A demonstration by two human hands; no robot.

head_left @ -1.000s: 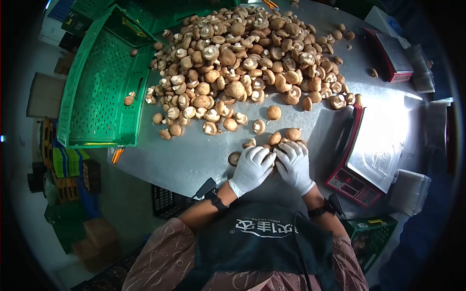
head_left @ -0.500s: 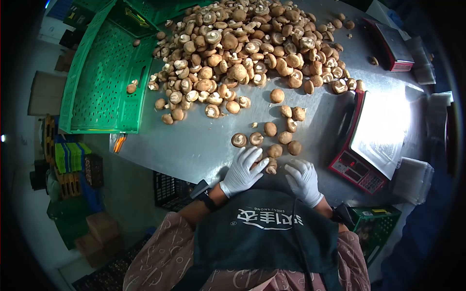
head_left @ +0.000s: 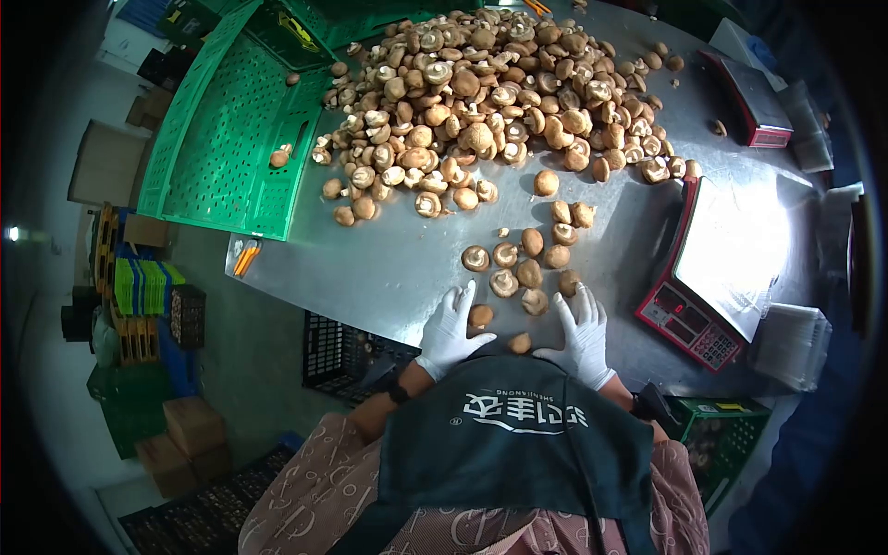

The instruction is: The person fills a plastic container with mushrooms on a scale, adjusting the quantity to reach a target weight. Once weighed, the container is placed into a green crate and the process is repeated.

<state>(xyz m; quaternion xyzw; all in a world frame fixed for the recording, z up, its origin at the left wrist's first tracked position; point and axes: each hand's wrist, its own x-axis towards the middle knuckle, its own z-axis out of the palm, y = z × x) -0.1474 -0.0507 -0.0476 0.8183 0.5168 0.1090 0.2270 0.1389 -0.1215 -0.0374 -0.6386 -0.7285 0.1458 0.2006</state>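
Note:
My left hand (head_left: 450,331), in a white glove, rests open at the near edge of the steel table, thumb spread to the right. A brown shiitake mushroom (head_left: 480,315) lies just inside its fingers. Across from it, my right hand (head_left: 583,339), gloved too, is open with fingers stretched forward, its fingertips right by another shiitake mushroom (head_left: 569,281). One more shiitake mushroom (head_left: 520,343) lies between the hands, close to my apron. Several loose shiitake mushrooms form a small group ahead, some cap up, others gills up like this shiitake mushroom (head_left: 504,282).
A large heap of shiitake mushrooms (head_left: 481,102) covers the back of the table (head_left: 370,259). At left lies a green crate (head_left: 264,217) with a few mushrooms in it. A red-edged scale (head_left: 689,319) stands at right, with clear plastic trays (head_left: 791,347) beside it.
My hands have moved apart, and my left hand has opened away from the mushrooms it covered. Mushrooms between the hands now lie more spread out. The whole view has shifted slightly.

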